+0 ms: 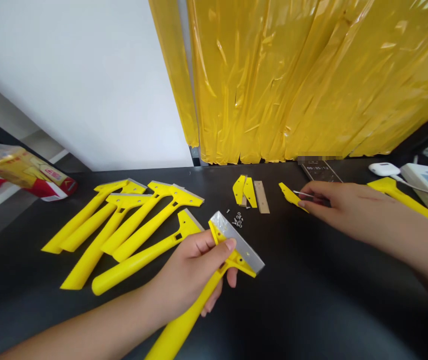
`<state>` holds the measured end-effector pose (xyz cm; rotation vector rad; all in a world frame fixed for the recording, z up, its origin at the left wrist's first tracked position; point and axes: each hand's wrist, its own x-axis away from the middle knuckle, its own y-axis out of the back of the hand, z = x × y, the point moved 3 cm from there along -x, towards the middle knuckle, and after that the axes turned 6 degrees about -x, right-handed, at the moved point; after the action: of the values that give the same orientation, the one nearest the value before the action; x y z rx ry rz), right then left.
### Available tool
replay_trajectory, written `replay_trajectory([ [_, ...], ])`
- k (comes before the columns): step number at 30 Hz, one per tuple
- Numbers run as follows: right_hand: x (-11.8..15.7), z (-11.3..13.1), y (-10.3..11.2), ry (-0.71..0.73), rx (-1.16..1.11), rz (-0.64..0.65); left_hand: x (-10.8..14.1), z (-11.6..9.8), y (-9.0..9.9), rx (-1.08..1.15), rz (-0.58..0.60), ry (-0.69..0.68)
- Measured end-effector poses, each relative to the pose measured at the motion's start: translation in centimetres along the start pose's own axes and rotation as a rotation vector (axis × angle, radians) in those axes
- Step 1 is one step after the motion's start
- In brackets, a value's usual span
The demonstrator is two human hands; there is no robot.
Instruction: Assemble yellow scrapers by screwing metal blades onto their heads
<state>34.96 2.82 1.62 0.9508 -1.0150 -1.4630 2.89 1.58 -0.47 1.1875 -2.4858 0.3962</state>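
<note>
Yellow plastic scraper (183, 325) gripped in left hand (189, 270), fingers wrapped around the neck, handle angled down toward the wearer, head tilted up. Steel blade (237, 243) fitted across the scraper's head, edge exposed, thumb just below it. Right of the scraper, well apart: right hand (334, 202) holding a small screwdriver (304, 194), thin steel shaft showing, grip hidden in the hand. Yellow wedge-shaped plastic piece (291, 196) at the shaft's end, touching the right hand's fingertips (303, 203), lying low at the table surface.
</note>
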Motion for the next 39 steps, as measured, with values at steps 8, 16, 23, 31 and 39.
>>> replay_trajectory([
  [8, -3.0, -0.7, -2.1, -0.149, 0.007, 0.052, 0.1, -0.2, -0.1, -0.010, 0.002, -0.013],
  [16, -3.2, -0.7, -2.4, -0.116, -0.172, 0.161, 0.2, -0.4, 0.0, -0.034, 0.005, -0.030],
  [23, -2.8, -0.9, -2.2, -0.108, -0.120, 0.150, 0.0, -0.2, 0.0, -0.052, 0.009, -0.029],
  [31, -2.6, -0.9, -2.6, -0.090, -0.124, 0.138, -0.1, -0.2, 0.0, -0.078, 0.000, -0.016],
  [39, -2.2, 0.4, -1.6, -0.037, -0.233, 0.174, -0.1, -0.4, 0.0, -0.088, -0.004, -0.009],
])
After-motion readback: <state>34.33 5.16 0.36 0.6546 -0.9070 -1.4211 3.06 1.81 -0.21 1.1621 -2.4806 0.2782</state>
